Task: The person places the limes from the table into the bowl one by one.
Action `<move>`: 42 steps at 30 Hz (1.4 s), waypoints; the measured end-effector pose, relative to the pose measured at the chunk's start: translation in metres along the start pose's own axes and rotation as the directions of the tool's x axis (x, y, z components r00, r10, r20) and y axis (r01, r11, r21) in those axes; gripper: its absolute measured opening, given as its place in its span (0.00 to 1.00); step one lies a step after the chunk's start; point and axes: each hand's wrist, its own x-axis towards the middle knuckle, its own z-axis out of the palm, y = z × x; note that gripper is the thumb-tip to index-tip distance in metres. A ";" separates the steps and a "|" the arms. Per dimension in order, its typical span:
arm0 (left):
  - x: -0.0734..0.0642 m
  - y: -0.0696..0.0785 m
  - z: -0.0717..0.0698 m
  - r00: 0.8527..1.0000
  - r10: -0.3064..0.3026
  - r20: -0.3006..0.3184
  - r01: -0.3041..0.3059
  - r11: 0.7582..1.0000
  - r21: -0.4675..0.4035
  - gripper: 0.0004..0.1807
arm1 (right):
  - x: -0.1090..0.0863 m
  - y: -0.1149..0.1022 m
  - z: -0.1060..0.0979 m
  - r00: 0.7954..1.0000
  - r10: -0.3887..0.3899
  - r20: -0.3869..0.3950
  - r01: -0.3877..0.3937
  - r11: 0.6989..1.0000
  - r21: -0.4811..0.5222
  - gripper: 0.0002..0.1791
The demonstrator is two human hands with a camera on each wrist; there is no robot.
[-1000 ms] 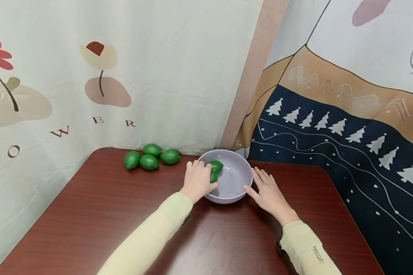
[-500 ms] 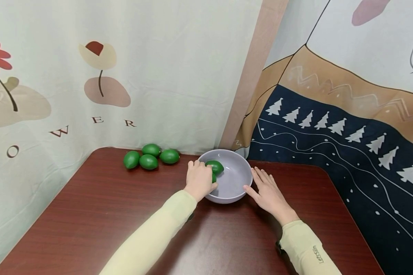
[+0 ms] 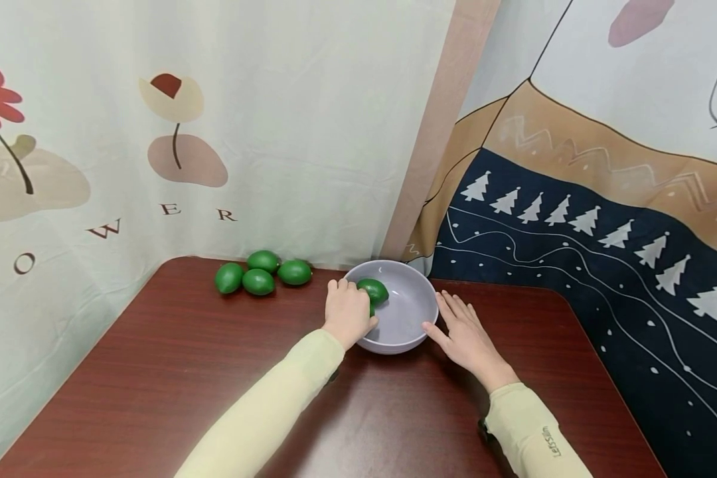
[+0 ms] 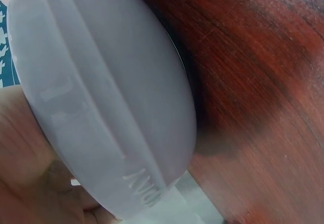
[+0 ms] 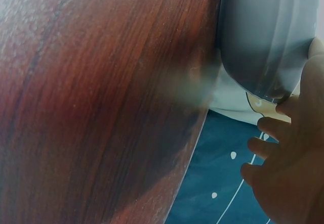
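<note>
A pale purple bowl (image 3: pixel 409 309) stands near the table's far edge. One whole lime (image 3: pixel 373 291) lies inside it. My left hand (image 3: pixel 349 312) reaches over the bowl's left rim, palm down with fingers bent. Beside its thumb a second lime (image 3: pixel 372 310) peeks out, mostly hidden under the hand, which appears to grip it. In the left wrist view the bowl's outer wall (image 4: pixel 111 92) hides any fruit. My right hand (image 3: pixel 466 338) rests on the bowl's right rim with fingers extended, the thumb at the near side.
Several limes (image 3: pixel 258 281) sit in a cluster at the table's far left. The dark red wooden table (image 3: pixel 215 372) ends at a pale curtain (image 3: pixel 311 133) behind and a dark blue patterned cloth (image 3: pixel 532 252) at right.
My left hand has shifted slightly to the right and covers more of the nearer lime. The right hand and the bowl stay still.
</note>
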 end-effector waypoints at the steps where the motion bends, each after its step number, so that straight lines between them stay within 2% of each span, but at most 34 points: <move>1: 0.000 0.000 -0.001 1.000 0.000 0.001 0.000 1.000 -0.004 0.27 | 0.000 0.000 0.000 1.000 0.000 -0.001 0.000 1.000 0.000 0.45; 9: -0.001 -0.003 0.002 1.000 -0.015 -0.002 0.015 0.996 -0.082 0.28 | 0.000 0.000 0.000 1.000 0.002 -0.004 -0.002 1.000 -0.006 0.45; 16: -0.003 -0.008 0.004 0.999 -0.019 -0.048 0.011 0.986 -0.167 0.27 | 0.000 0.000 0.000 1.000 0.005 -0.003 -0.005 1.000 -0.007 0.45; 22: -0.005 -0.015 0.005 0.997 -0.020 -0.076 -0.002 0.960 -0.279 0.27 | 0.000 0.000 0.000 1.000 0.001 -0.005 -0.001 1.000 -0.005 0.46; 27: -0.009 -0.021 0.006 0.992 -0.002 -0.130 -0.043 0.938 -0.345 0.25 | 0.000 0.001 0.001 1.000 -0.004 -0.008 0.004 1.000 -0.004 0.46; 30: -0.012 -0.025 0.006 0.988 0.008 -0.156 -0.066 0.925 -0.373 0.25 | 0.000 0.001 0.001 1.000 -0.007 -0.012 0.007 1.000 -0.003 0.46; 42: -0.022 -0.042 0.005 0.974 -0.007 -0.227 -0.097 0.890 -0.446 0.24 | 0.000 0.000 0.001 1.000 -0.007 -0.017 0.007 1.000 -0.005 0.45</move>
